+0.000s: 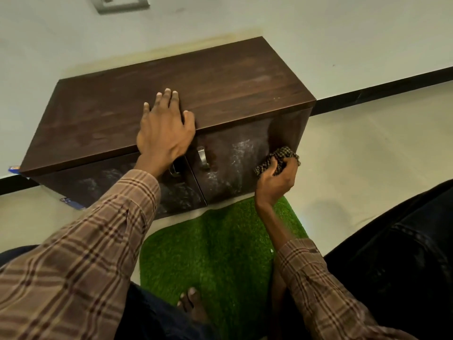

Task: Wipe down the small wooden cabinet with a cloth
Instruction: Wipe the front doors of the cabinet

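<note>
No text, number or brand can be read anywhere in the head view. The likeliest carriers are two small blue printed things at the left edge of the frame, a packet (14, 169) against the wall beside the cabinet (157, 104) and a second blue scrap (71, 202) on the floor under its lower left corner, and both are too small and blurred to make out any print. The grey wall plate (120, 3) at the upper left of the frame shows no legible marking either.
</note>
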